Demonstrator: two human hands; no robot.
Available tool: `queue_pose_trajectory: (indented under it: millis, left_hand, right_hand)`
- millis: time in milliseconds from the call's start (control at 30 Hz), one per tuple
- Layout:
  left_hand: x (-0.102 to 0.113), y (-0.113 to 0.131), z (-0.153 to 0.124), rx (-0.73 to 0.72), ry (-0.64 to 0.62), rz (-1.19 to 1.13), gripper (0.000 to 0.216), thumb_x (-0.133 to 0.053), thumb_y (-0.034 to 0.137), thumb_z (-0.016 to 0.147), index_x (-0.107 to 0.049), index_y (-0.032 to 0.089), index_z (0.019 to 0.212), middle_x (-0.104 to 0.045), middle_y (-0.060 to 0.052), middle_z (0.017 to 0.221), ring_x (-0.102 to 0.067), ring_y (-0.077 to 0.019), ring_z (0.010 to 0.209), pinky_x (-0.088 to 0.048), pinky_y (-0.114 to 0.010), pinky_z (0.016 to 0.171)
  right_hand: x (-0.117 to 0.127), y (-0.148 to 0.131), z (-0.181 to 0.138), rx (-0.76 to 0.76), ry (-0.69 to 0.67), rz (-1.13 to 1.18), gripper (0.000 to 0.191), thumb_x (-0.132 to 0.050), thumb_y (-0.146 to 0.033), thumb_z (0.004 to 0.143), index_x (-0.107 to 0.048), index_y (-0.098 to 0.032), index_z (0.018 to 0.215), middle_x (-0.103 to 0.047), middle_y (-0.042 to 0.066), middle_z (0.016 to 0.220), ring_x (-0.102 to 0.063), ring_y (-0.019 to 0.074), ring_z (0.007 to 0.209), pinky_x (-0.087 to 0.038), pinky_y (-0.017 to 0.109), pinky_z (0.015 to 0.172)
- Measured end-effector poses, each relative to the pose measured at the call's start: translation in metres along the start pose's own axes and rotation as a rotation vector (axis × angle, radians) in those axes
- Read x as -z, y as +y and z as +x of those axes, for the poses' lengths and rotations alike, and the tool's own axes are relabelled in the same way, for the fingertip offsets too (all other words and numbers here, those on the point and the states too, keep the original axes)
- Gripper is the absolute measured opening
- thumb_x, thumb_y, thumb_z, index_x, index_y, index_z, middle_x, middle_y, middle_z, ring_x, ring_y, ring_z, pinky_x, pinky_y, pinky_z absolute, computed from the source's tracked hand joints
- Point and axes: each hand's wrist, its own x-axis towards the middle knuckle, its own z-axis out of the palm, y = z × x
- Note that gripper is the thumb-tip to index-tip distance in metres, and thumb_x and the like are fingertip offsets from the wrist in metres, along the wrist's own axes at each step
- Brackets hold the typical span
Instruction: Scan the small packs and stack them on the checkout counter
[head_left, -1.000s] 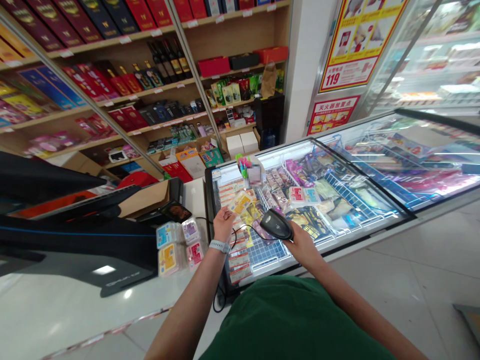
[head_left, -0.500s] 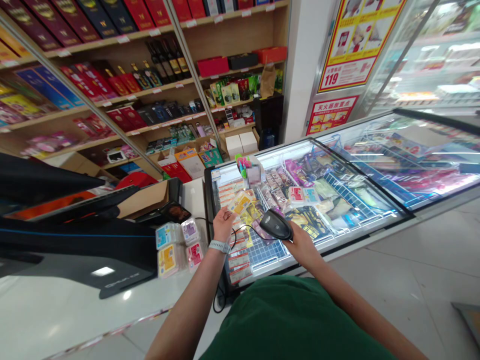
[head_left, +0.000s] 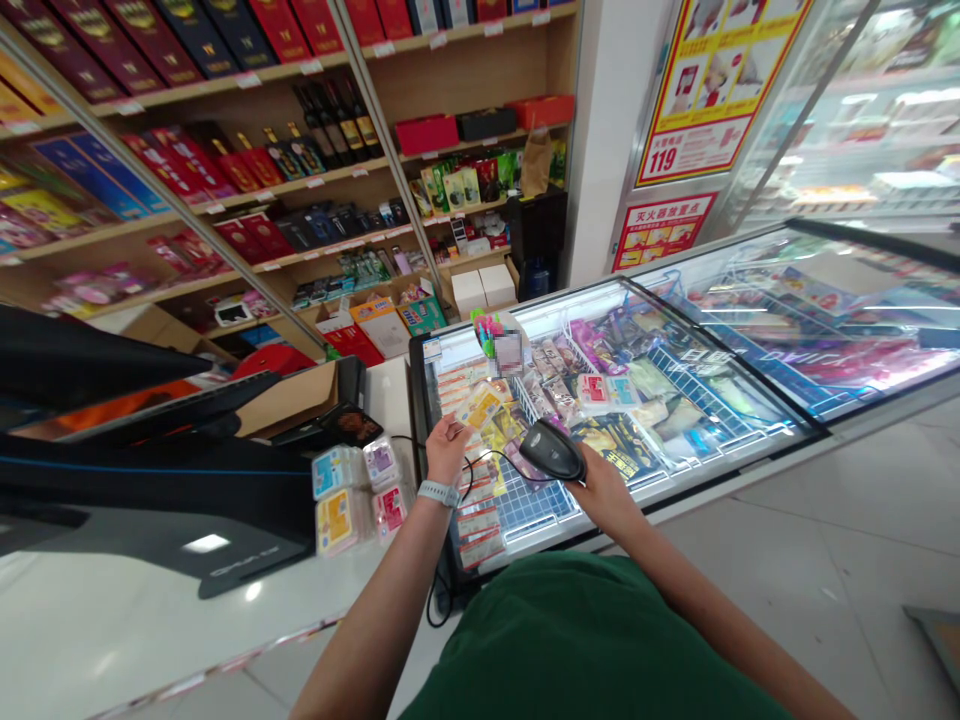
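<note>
Left hand (head_left: 448,447): forearm raised over the freezer (head_left: 675,470); fingers pinched on a yellow packet (head_left: 481,405) jutting beyond the fingertips
Right hand (head_left: 600,487): fingers wrapped round a black scanner (head_left: 552,449); its head sits just right of the packet
Cable (head_left: 442,600): hangs below the hands

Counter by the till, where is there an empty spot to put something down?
The white counter lies bare in front of the black till, left of the small packs. A smaller bare strip sits between the card reader and the freezer. It is crowded around the packs, beside the left hand.
</note>
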Motion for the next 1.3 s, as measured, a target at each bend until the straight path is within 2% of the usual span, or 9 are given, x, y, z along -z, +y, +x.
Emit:
queue_pose_trajectory:
  millis: [200,533,700,900,1167,1300]
  left_hand:
    - [-0.001,0.001,-0.001,0.004,-0.002,-0.012,0.050,-0.077,0.020,0.056,-0.060,0.014,0.103,-0.068,-0.002,0.079,-0.064,-0.0141,0.075,-0.047,-0.028,0.074]
    - [0.000,0.000,0.000,0.004,-0.014,0.006,0.050,-0.079,0.024,0.055,-0.062,0.015,0.101,-0.069,-0.004,0.083,-0.064,-0.0150,0.078,-0.047,-0.028,0.075]
    - [-0.003,0.005,-0.003,0.027,-0.005,-0.007,0.048,-0.079,0.024,0.054,-0.061,0.015,0.098,-0.067,-0.002,0.078,-0.064,-0.0154,0.076,-0.047,-0.029,0.073]
    - [-0.004,0.007,-0.005,0.087,-0.001,-0.007,0.051,-0.080,0.026,0.053,-0.061,0.016,0.099,-0.066,0.000,0.077,-0.063,-0.0121,0.072,-0.047,-0.027,0.070]
    - [-0.011,0.002,-0.007,0.174,0.009,-0.073,0.058,-0.081,0.020,0.055,-0.058,0.019,0.108,-0.062,0.004,0.071,-0.062,-0.0106,0.067,-0.050,-0.027,0.069]
    - [-0.018,-0.002,-0.008,0.277,0.002,-0.121,0.049,-0.079,0.013,0.061,-0.058,0.019,0.105,-0.063,0.002,0.072,-0.064,-0.0112,0.068,-0.053,-0.028,0.071]
  right_hand:
    - [0.001,-0.001,0.000,-0.007,-0.012,-0.012,0.026,-0.053,-0.018,0.078,-0.054,-0.018,0.104,-0.065,0.009,0.098,-0.063,0.0256,0.094,-0.046,0.034,0.080]
    - [-0.006,0.008,0.001,-0.012,0.021,0.000,0.031,-0.054,-0.020,0.078,-0.054,-0.019,0.109,-0.066,0.008,0.099,-0.063,0.0250,0.094,-0.046,0.034,0.079]
    - [-0.005,0.007,0.002,0.014,0.031,0.011,0.030,-0.054,-0.018,0.078,-0.054,-0.021,0.108,-0.066,0.007,0.100,-0.063,0.0246,0.094,-0.047,0.034,0.080]
    - [-0.002,0.003,0.002,0.004,0.024,0.027,0.033,-0.053,-0.016,0.077,-0.053,-0.018,0.109,-0.066,0.010,0.103,-0.062,0.0259,0.096,-0.046,0.036,0.084]
    - [0.004,0.002,-0.001,-0.011,0.040,0.069,0.032,-0.052,-0.015,0.075,-0.053,-0.018,0.106,-0.066,0.009,0.098,-0.063,0.0258,0.094,-0.047,0.037,0.083]
    - [0.006,0.006,-0.004,-0.016,0.073,0.082,0.032,-0.051,-0.016,0.075,-0.054,-0.018,0.107,-0.066,0.008,0.100,-0.063,0.0247,0.094,-0.048,0.036,0.082]
